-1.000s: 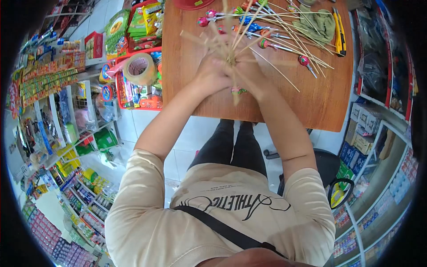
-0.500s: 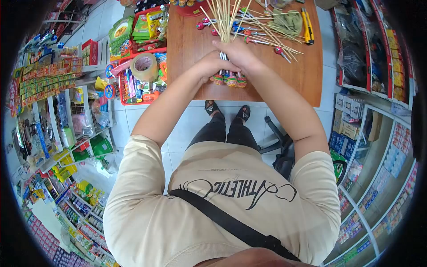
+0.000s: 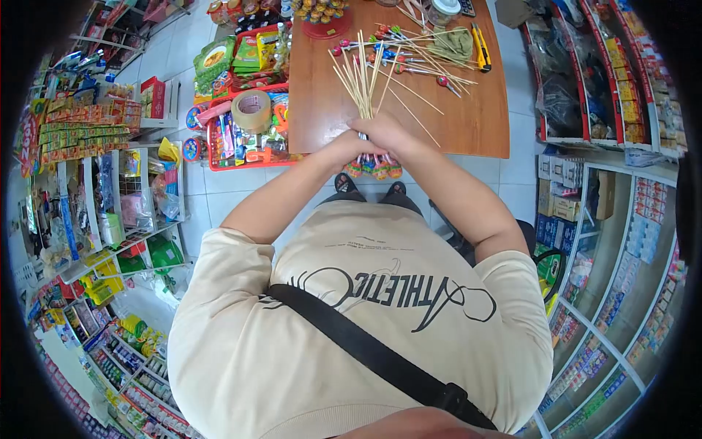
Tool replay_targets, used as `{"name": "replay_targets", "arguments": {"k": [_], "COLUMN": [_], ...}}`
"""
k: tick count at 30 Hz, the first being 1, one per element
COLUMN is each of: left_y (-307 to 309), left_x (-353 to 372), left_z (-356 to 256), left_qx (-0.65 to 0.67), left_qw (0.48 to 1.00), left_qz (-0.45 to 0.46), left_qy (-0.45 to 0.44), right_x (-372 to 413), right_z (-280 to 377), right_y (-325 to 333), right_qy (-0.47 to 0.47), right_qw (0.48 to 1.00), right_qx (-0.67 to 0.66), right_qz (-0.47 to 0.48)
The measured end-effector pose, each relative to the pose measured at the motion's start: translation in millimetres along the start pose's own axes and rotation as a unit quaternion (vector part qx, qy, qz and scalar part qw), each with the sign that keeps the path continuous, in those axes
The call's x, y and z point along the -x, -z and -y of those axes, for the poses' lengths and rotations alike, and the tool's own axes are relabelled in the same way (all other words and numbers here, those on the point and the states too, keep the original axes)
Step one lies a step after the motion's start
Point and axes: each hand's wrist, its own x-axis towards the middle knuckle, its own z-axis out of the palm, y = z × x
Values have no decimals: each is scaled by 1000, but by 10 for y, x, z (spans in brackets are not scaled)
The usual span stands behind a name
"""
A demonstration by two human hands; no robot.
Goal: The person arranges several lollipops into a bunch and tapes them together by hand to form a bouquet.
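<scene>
Both hands grip a bunch of lollipops on thin wooden sticks (image 3: 362, 91) at the table's near edge. The sticks fan out away from me. Colourful wrapped candy heads (image 3: 374, 167) poke out on my side, beyond the edge. My left hand (image 3: 351, 148) is closed around the bunch close to the heads. Just above it, my right hand (image 3: 383, 133) is wrapped round the sticks, partly covering the left fingers. More lollipops on sticks (image 3: 409, 64) lie loose farther back on the table, with a few bare sticks (image 3: 417, 117) nearer my right hand.
The wooden table (image 3: 468, 124) carries a yellow cutter knife (image 3: 480, 47), a green cloth (image 3: 451, 45), a jar (image 3: 444, 11) and a red-based candy stand (image 3: 322, 28). Left of it, red baskets (image 3: 213, 150) hold packets and a tape roll (image 3: 251, 111). Stocked shelves (image 3: 629, 183) stand on both sides.
My hands have drawn the lollipop bunch toward my body, so its heads now hang past the table edge. The sticks spread wider, and the whole view has shifted slightly.
</scene>
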Motion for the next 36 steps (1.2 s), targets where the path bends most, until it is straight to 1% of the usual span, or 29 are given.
{"name": "replay_targets", "arguments": {"k": [1,4,5,6,7,8,9,10,11,12,13,16,17,18,19,20,23,25,26,28,29,32,33,36], "left_y": [-5,-64,-59,-64,-117,-121,-161,-193,-148,-214,-190,-225,-188,-192,-269,-331,-498,-699,-800,-1001,-1066,-1087,-1081,-1059], "left_x": [42,192,269,268,276,264,280,312,182,197,0,-131,-273,-368,-346,-374,-728,-835,-846,-817,-826,-917,-964,-935], "left_z": [33,98,80,181,224,229,143,107,252,120,307,47,25,-28,-244,-400,-552,-708,-797,-887,-897,-755,-661,-655], "left_qx": [-5,38,53,60,83,73,50,52,32,35,47,-125,-218,-245,-271,-297,-205,-180,-169,-80,-36,-12,-2,-1], "left_qw": [1000,999,998,995,996,997,997,998,999,999,994,983,962,946,928,906,937,932,929,953,961,957,947,964], "left_qz": [-10,-5,35,18,19,33,10,14,-5,-1,-2,-52,-61,-72,-81,-91,-87,-107,-117,-124,-127,-133,-140,-132], "left_qy": [17,27,20,79,8,20,63,-12,17,-20,-102,-120,-154,-200,-244,-287,-270,-295,-309,-264,-242,-258,-288,-232], "right_x": [10,128,227,271,203,235,144,171,196,282,235,161,153,168,200,193,188,171,152,94,60,-8,-108,-142], "right_z": [-49,-135,-27,4,-124,-95,-241,-178,-82,121,74,78,153,228,321,395,634,835,845,863,801,628,484,459], "right_y": [-64,-152,-174,-186,-178,-171,-149,-91,-48,-8,62,256,353,450,549,666,1063,1315,1395,1511,1543,1553,1553,1536], "right_qy": [33,19,-17,-51,-9,-16,17,20,45,34,35,95,104,111,116,157,270,338,345,359,312,312,295,319], "right_qw": [999,999,999,998,997,996,995,993,984,977,980,986,989,992,993,985,947,919,917,912,934,936,945,924], "right_qx": [7,-24,-37,-14,59,74,80,109,167,207,196,131,96,60,22,65,167,200,199,195,175,160,131,208], "right_qz": [-20,-25,-25,-31,-51,-56,-60,-44,-37,-36,-18,-37,-32,-27,-21,-32,-46,-29,-25,-21,3,24,52,32]}}
